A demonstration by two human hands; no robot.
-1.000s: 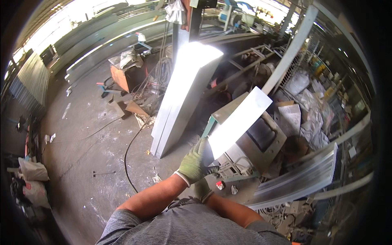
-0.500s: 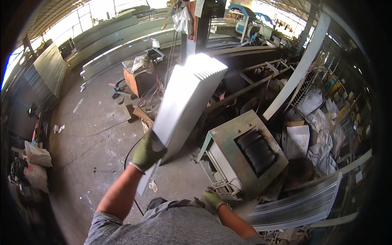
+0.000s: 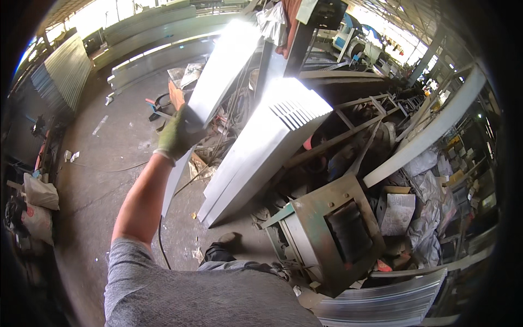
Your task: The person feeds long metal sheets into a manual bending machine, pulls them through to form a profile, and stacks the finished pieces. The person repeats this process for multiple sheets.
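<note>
My left hand, in a green work glove, is closed on the edge of a long, bright metal panel. The panel stands tilted, its top glaring in the light and its lower end reaching down toward the floor. Just to its right, and apart from it, a stack of similar folded metal panels leans upright near a post, with layered ends showing at the top. My right hand is out of the picture.
A boxy, worn machine with a black roller stands right of the stack. Corrugated sheets lie at lower right. Scrap and crumpled plastic crowd the right side. White sacks sit at far left. A cable runs across the floor.
My left hand has drawn one panel leftward and up, away from the stack. My right hand, earlier beside the machine, has left the view. The view has shifted slightly.
</note>
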